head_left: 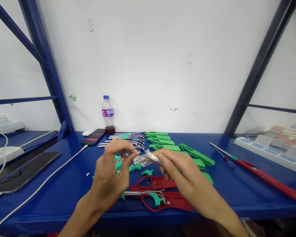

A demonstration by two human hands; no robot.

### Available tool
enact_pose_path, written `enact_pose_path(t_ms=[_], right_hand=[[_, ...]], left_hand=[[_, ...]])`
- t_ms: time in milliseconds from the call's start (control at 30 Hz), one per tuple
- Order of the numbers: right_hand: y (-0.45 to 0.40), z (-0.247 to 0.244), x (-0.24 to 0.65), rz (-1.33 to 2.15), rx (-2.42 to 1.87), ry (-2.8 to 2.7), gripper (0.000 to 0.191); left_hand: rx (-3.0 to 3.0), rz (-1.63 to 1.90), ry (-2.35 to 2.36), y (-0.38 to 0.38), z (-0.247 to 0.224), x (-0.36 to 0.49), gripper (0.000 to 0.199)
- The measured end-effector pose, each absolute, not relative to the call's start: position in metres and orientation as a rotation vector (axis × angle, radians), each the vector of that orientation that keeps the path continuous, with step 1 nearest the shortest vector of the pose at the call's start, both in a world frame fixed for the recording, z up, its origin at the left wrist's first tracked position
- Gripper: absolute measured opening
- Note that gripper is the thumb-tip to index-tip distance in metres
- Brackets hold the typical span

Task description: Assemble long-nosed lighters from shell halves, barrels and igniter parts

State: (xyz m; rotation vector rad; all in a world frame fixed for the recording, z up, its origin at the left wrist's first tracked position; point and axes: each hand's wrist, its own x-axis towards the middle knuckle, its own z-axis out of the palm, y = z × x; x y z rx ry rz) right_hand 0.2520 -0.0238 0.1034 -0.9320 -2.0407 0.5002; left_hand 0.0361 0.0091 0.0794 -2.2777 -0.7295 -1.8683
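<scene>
My right hand (174, 164) is closed around a small shiny cylinder (154, 158), which looks like the clear fuel tank of a stick lighter, its capped end facing left. Close by on the left, my left hand (115, 164) pinches a tiny whitish piece (137, 153) between thumb and forefinger; its kind is too small to make out. Beneath the hands lie more clear tanks (141, 160) and green triggers (147, 172). Nearer the front edge are two red lighter shell halves (180, 201), the nearer one with a metal tube (132, 193), a green trigger and white wires.
Green lighter shells (162, 141) and metal tubes with wires (123, 138) lie at the back. A bottle (108, 115) and a phone (93, 136) stand back left. An assembled red lighter (266, 177) and a screwdriver (229, 162) lie right. A white cable (46, 181) crosses the left side.
</scene>
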Motion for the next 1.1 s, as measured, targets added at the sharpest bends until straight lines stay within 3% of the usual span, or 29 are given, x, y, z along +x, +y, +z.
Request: enact_pose_path(t_ms=[467, 767, 1100], right_hand=[[-0.0194, 0.0981, 0.2444, 0.557, -0.985, -2.017, 0.039], [-0.0179, 0.0993, 0.2433, 0.490, -0.937, -2.079, 0.024], [-0.0159, 0.0981, 0.2477, 0.388, -0.927, -2.171, 0.036]], left_hand=[[-2.395, -1.712, -0.762, 0.0044, 0.0842, 0.0375, 0.032], [-2.375, -1.563, -0.811, 0.0009, 0.0897, 0.0353, 0.031], [-2.408, -1.449, -0.769, 0.0037, 0.0889, 0.0365, 0.036]])
